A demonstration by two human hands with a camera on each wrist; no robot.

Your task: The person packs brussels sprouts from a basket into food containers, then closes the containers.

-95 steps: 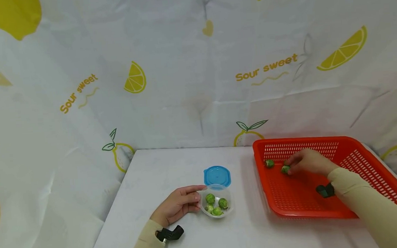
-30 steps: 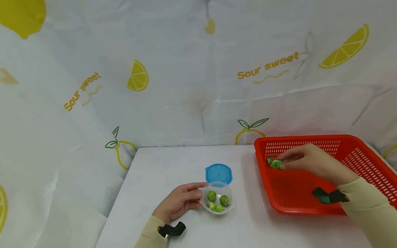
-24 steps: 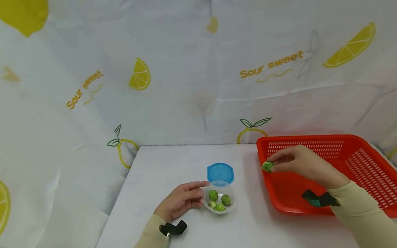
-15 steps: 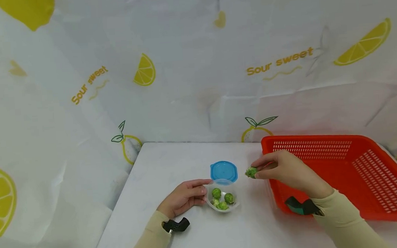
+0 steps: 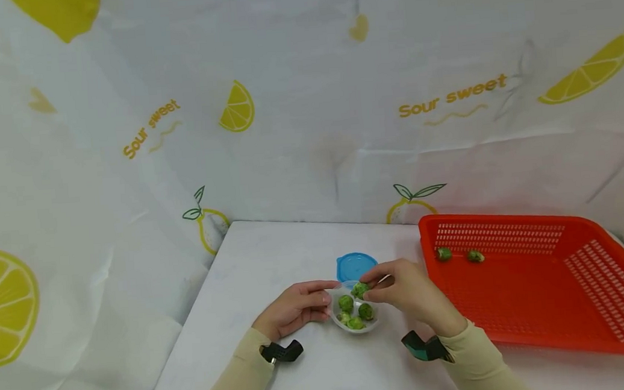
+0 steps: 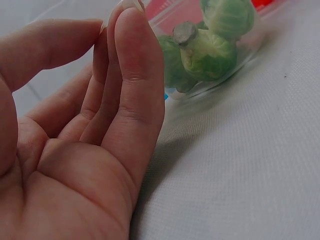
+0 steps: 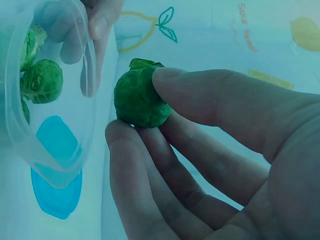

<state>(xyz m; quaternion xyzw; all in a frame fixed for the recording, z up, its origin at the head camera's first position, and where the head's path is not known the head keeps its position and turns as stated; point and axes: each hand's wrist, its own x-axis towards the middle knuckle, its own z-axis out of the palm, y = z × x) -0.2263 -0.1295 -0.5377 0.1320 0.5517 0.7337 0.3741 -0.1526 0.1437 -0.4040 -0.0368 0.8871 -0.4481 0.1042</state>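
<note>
left hand [image 5: 293,308]: fingers curved round left side of clear tub [image 5: 359,330], holding it | tub: four sprouts [image 5: 345,303] inside | held sprout [image 5: 359,289]: by tub's far-right rim, apart from it; near-round, no clear long axis | right hand [image 5: 405,288], nearer: thumb and fingers pinch sprout, pointing left, wrist lower right | red basket [image 5: 519,289]: two sprouts [image 5: 443,254], far side
</note>
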